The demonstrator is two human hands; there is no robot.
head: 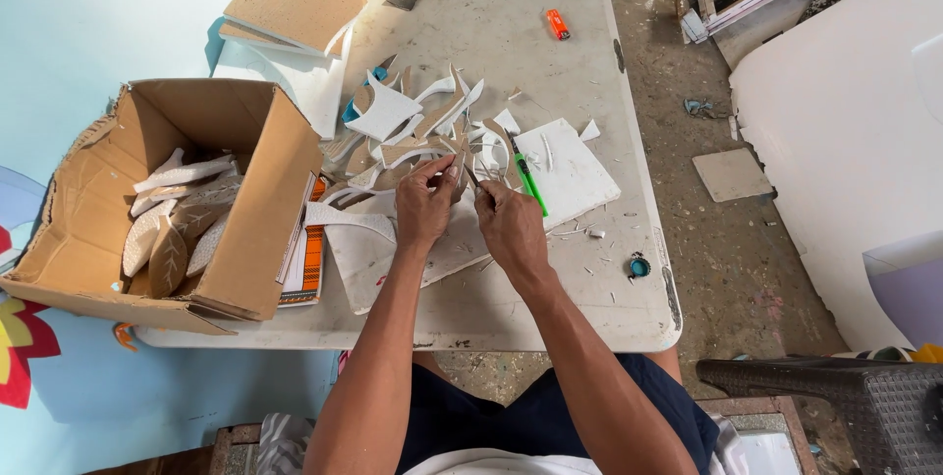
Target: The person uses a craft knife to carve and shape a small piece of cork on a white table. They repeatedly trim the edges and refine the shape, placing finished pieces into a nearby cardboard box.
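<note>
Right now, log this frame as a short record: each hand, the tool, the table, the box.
left hand: pinches a small foam cutout
right hand: holds a green-handled knife against the cutout
table: white, littered with foam scraps; an orange lighter near the far edge
cardboard box: open, on the left, holding leaf-shaped cut pieces

Place: a craft workshop.
Bench: scuffed white folding table (589,308), littered with white foam offcuts (417,116).
Left of table: open brown cardboard box (265,190) of cut leaf shapes.
Right of table: dusty concrete floor (707,239) (scraps lying about).
</note>
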